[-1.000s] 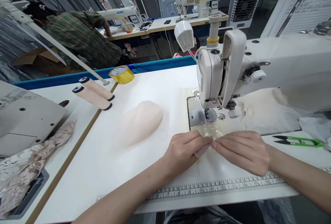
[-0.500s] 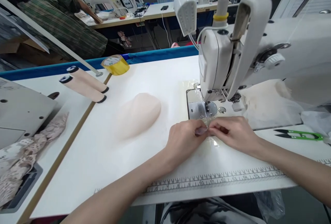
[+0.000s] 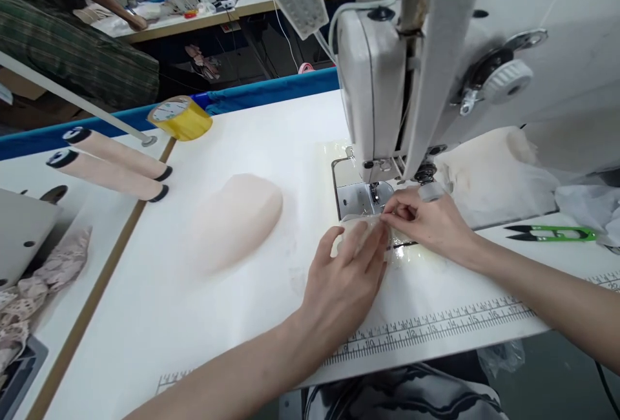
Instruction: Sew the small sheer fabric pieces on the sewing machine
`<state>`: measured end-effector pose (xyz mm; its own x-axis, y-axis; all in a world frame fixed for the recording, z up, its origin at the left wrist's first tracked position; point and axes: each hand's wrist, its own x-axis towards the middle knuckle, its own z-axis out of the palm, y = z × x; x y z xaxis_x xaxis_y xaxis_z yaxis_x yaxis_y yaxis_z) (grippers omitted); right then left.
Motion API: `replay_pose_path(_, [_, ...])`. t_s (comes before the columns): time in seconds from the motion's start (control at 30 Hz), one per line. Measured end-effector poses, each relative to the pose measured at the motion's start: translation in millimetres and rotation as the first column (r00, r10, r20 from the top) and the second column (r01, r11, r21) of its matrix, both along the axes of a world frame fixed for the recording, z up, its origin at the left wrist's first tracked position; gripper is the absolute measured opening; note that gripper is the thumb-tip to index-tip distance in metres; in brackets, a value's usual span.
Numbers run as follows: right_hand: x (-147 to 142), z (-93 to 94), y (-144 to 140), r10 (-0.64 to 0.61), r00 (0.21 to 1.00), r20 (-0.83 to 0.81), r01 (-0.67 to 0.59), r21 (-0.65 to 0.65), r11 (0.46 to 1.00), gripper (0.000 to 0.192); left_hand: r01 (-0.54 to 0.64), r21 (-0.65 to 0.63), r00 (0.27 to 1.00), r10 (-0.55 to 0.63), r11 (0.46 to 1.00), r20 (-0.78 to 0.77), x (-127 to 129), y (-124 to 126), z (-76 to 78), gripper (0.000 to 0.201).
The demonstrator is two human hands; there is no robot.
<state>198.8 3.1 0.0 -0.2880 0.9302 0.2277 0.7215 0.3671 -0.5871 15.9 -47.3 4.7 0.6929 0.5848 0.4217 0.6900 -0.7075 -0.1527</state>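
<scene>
A small sheer whitish piece of fabric (image 3: 362, 219) lies at the front of the sewing machine's metal needle plate (image 3: 349, 198). My left hand (image 3: 346, 278) rests on it with its fingers spread and bent, their tips on the fabric. With thumb and forefinger pressed together, my right hand (image 3: 426, 220) pinches the fabric's edge just in front of the presser foot (image 3: 374, 192). The white sewing machine head (image 3: 365, 84) stands right above. A pale beige fabric piece (image 3: 242, 216) lies to the left of my hands.
Green thread snips (image 3: 557, 234) and pale fabric (image 3: 494, 174) lie at right. Two beige thread cones (image 3: 116, 171) and a yellow tape roll (image 3: 186, 121) are at left. A printed ruler (image 3: 426, 329) runs along the front edge. Another person's hand (image 3: 137, 22) rests on a table behind.
My left hand has gone from a pinch to spread fingers on the fabric. My right hand has moved slightly up, closer to the presser foot. The view has come nearer the machine.
</scene>
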Motion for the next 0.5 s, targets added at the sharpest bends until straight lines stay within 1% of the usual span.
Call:
replay_pose_path(0.07, [3.0,-2.1,0.8,-0.016,0.998,0.053,0.013,0.063,0.998,0.012,-0.013,-0.052,1.0,0.013,0.999,0.003,-0.3,1.4,1.4,0.031])
replay_pose_path(0.13, [6.7,-4.3,-1.2,0.003,0.99,0.144,-0.033,0.203,0.979,0.015,-0.017,-0.09,1.0,0.018,0.996,0.016,-0.3,5.5,2.5,0.031])
replay_pose_path(0.2, [9.9,-5.2,-5.6,0.051,0.967,0.249,-0.141,0.357,0.923,0.023,-0.014,-0.11,0.999,0.018,0.994,0.033,-0.1,9.9,2.6,0.031])
replay_pose_path(0.27, [11.5,-4.8,-10.7,0.066,0.931,0.359,-0.234,0.451,0.861,0.03,-0.008,-0.122,0.998,0.014,0.992,0.053,0.1,13.2,2.1,0.031])
replay_pose_path(0.3, [11.7,-4.3,-12.9,0.054,0.91,0.41,-0.262,0.469,0.843,0.032,-0.004,-0.128,0.998,0.012,0.992,0.062,0.0,14.3,1.6,0.032])
replay_pose_path(0.37, [11.1,-3.7,-15.8,0.019,0.871,0.491,-0.289,0.481,0.828,0.031,0.003,-0.137,0.997,0.007,0.991,0.073,-0.5,15.7,0.5,0.032])
replay_pose_path(0.43, [10.2,-4.0,-16.9,-0.001,0.848,0.529,-0.303,0.487,0.819,0.028,0.01,-0.143,0.997,0.0,0.99,0.072,-1.5,16.6,-0.8,0.033])
replay_pose_path(0.5, [9.3,-4.7,-16.7,-0.006,0.845,0.535,-0.311,0.499,0.809,0.026,0.016,-0.15,0.998,-0.006,0.989,0.069,-2.8,18.2,-2.1,0.033])
